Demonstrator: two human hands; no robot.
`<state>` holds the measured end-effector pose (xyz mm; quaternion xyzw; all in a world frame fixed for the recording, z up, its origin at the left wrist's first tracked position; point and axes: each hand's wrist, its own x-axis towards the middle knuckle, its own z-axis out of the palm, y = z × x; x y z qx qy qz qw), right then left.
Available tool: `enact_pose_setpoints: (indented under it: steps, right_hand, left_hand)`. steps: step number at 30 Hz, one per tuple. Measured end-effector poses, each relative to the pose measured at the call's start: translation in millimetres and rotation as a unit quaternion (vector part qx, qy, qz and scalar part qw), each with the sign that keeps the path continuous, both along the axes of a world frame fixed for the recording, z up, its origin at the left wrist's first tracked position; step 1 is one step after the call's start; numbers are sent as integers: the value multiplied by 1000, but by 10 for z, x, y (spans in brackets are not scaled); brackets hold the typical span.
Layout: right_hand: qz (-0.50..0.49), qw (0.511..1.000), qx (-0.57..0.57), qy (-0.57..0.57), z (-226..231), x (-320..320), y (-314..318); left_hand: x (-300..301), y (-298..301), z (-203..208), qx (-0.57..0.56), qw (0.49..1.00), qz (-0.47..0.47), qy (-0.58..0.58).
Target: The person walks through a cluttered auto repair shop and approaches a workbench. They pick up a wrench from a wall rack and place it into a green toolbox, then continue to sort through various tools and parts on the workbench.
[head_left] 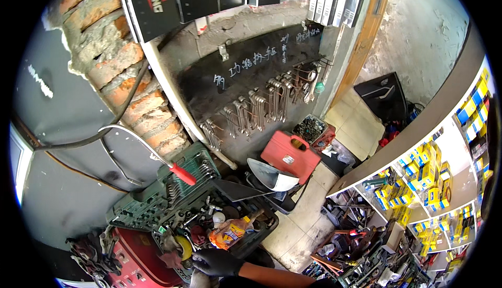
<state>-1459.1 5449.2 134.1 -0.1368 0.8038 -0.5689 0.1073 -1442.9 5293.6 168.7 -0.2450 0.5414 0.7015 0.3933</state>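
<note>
From the lower edge my right forearm reaches leftward, and my right hand (217,262), in a black glove, is over the near side of an open green tool case (269,224). Its fingers look curled together; what they hold, if anything, is hidden. Just below them a grey cloth-like thing (203,279) is cut off by the lower edge. Near the fingertips lie a yellow round thing (184,247) and a brownish rag or glove (171,260). Sockets and an orange plastic packet (230,234) lie farther in. My left hand cannot be made out.
A red machine with knobs (141,256) stands left. Behind are a green socket-case lid (136,204), a red-handled bow saw (183,175) and a red carry case (291,156). Wrenches (256,107) hang on the wall. Shelves with yellow boxes (423,175) and piled tools (361,251) are right.
</note>
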Motion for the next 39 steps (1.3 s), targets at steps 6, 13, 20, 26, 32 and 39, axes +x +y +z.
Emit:
enact_pose_setpoints:
  steps: [6,13,20,26,32,39]
  right_hand:
    - [-10,1000,-13,5,-123,3,3]
    - [9,1000,-20,8,-145,-71,80]
    - [-8,999,-38,1,-200,-77,134]
    - [-7,999,-36,-12,-286,-94,227]
    - [-175,972,-109,113,-555,-515,697]
    - [-529,809,-51,250,205,-1883,2408]
  left_hand:
    - [13,51,-8,-17,1000,9,-22]
    - [-2,116,-3,-33,999,18,-36]
    - [-20,165,7,-52,997,28,-48]
    - [-28,290,25,-88,996,4,-29]
    - [3,147,-226,-171,979,-106,45]
    - [-12,229,-91,-103,973,111,-175]
